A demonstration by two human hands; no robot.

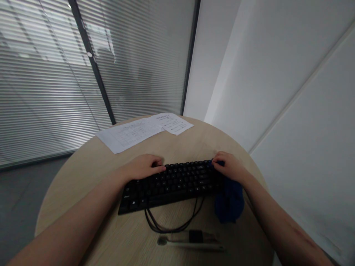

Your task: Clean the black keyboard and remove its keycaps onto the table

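Along the keyboard [172,183], the loosely gripping left hand [142,166] may slip if the right hand [229,166] tugs its pinched cloth [229,203].

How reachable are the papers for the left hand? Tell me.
Likely yes: the papers lie just beyond the left hand and nothing shows between them, though that hand is touching the keyboard.

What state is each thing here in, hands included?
Keyboard: keys up, set at an angle
Cloth: crumpled, pinched at its far end
Left hand: on the keyboard, fingers curled
Right hand: closed on the cloth
Cable: looped
Brush: lying down, unheld
Papers: flat, overlapping, print showing
Blinds: lowered, light showing through
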